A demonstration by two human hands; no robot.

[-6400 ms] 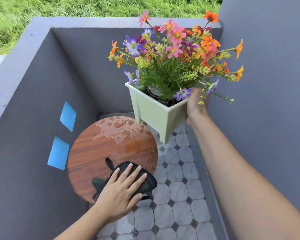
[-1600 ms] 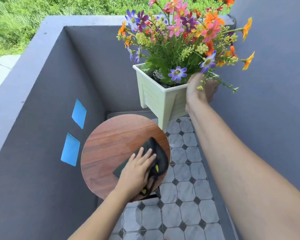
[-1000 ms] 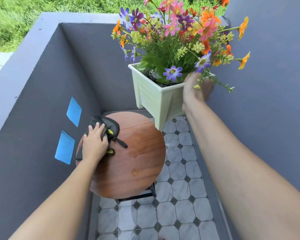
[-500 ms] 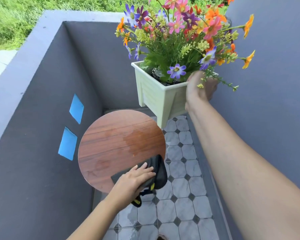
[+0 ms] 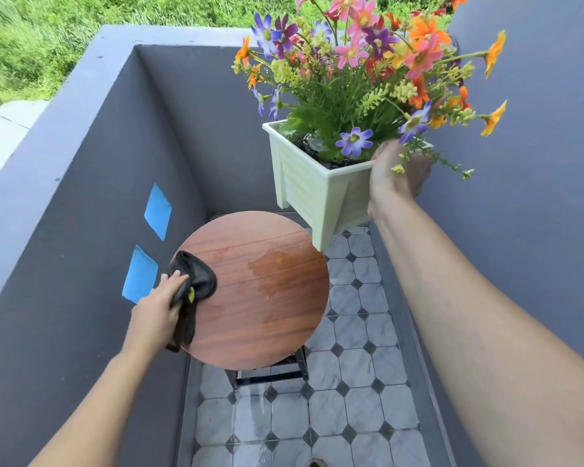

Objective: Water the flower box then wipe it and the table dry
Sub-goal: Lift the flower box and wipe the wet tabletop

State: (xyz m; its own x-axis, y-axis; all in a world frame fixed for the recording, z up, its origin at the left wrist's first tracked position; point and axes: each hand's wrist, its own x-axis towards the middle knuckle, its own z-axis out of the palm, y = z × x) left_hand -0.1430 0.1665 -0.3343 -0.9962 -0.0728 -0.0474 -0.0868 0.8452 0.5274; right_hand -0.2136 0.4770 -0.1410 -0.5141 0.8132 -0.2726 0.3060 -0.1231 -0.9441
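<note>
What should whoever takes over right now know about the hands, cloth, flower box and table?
Left hand grips the dark cloth at the table's left edge.
Right hand holds the flower box in the air, over the table's far right edge.
Done: most of the table looks wiped.
Left: wipe the damp patch right of the table's centre; whether the box is dry cannot be told.

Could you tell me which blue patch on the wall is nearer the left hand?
The lower blue patch, just beside the left hand gripping the cloth; the upper blue patch sits well above.
</note>
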